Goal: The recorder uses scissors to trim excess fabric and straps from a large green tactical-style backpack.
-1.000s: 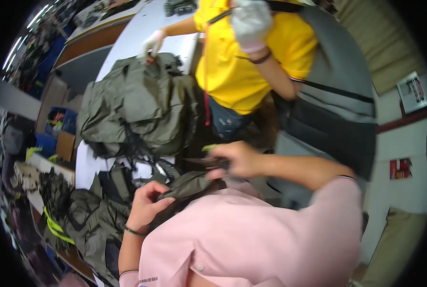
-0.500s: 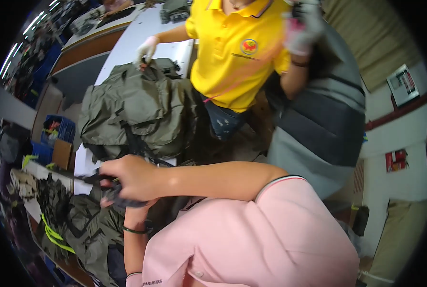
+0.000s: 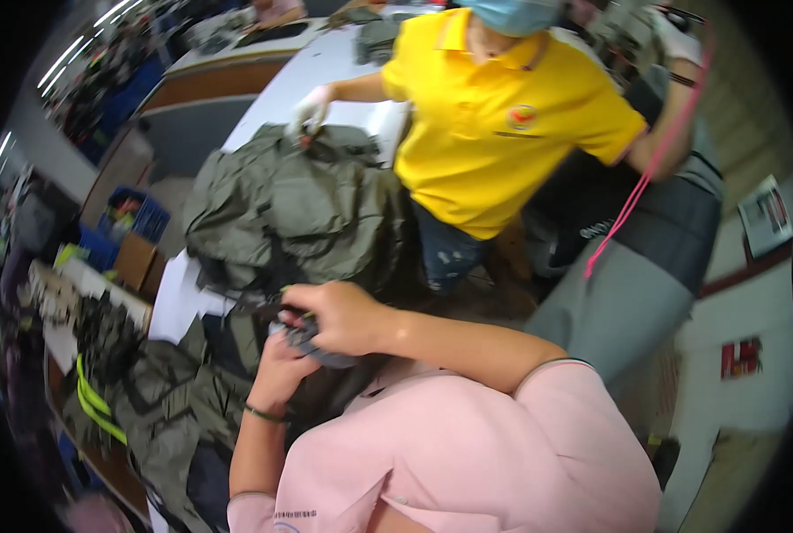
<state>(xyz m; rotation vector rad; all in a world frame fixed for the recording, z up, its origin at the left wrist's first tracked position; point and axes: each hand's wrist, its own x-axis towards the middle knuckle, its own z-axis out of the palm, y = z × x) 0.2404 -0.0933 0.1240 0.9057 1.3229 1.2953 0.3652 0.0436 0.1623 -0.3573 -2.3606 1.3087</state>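
Observation:
My right hand (image 3: pixel 350 318) is closed at the front of my body, gripping a bunched dark grey fabric piece (image 3: pixel 312 345). Directly below it, my left hand (image 3: pixel 282 369) is closed on the same piece. Something thin and dark shows by my right fingertips, too blurred to name. Just beyond my hands, an olive-green bag (image 3: pixel 312 209) rests on the white table (image 3: pixel 263 111). More olive-green fabric (image 3: pixel 161 404), with dark straps and a bright yellow-green strip (image 3: pixel 99 404), is piled left of my left forearm.
A person in a yellow shirt (image 3: pixel 494 133) faces me across the bag, one gloved hand (image 3: pixel 310 111) at its top, the other raised at right with a pink cord (image 3: pixel 638 191). A large grey padded item (image 3: pixel 609 266) stands beside them. Blue crates (image 3: pixel 139 213) and a cardboard box (image 3: pixel 136 262) sit left.
My hands and the grey piece have come rightward in the picture, and my left hand shows more. The other person's raised hand has moved out to the right with the pink cord hanging. The view has shifted.

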